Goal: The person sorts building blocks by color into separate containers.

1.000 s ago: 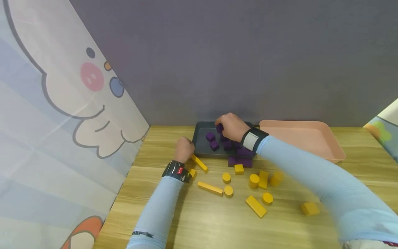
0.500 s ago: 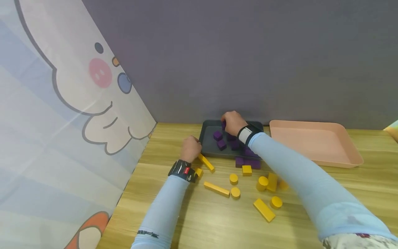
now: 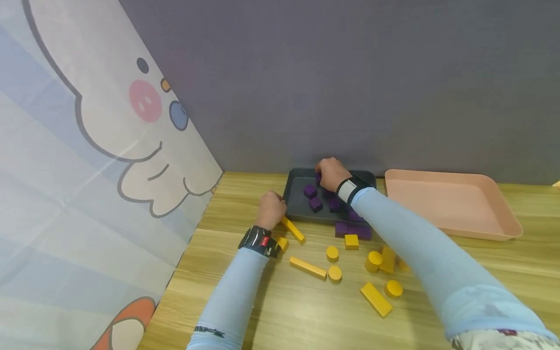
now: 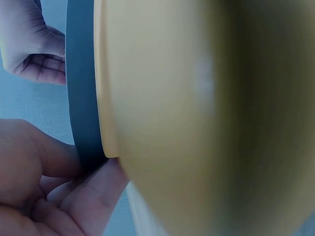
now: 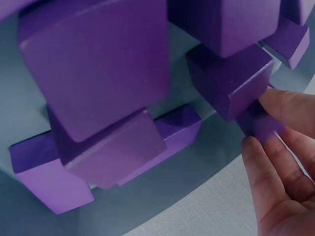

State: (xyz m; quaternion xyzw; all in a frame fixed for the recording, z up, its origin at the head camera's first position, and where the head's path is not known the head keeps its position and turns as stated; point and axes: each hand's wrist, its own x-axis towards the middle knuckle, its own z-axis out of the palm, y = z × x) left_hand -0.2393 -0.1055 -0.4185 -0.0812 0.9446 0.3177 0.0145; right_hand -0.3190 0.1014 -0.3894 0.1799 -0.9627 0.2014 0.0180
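At the back of the table lies a dark grey tray [image 3: 297, 208] with several purple blocks [image 3: 315, 203] in it. My left hand [image 3: 271, 210] grips the tray's left rim; in the left wrist view, the thumb and fingers pinch the dark rim [image 4: 83, 98] at its end. Over the tray's back part, my right hand [image 3: 333, 174] holds a small purple block [image 5: 259, 121] between thumb and fingertips, close beside other purple blocks in the right wrist view. Two more purple blocks [image 3: 359, 232] lie against the tray's front wall. A yellow bar [image 3: 293, 230] lies beside my left hand.
To the right of the dark tray stands a pink tray [image 3: 450, 201]. Yellow cylinders [image 3: 334, 273], a long yellow bar [image 3: 308, 268] and other yellow blocks [image 3: 376, 300] are scattered in front. A grey wall [image 3: 280, 87] rises directly behind the trays.
The head view has turned left, so the scene sits further right. Both hands keep their holds, and the block in my right hand is now more hidden by its fingers.
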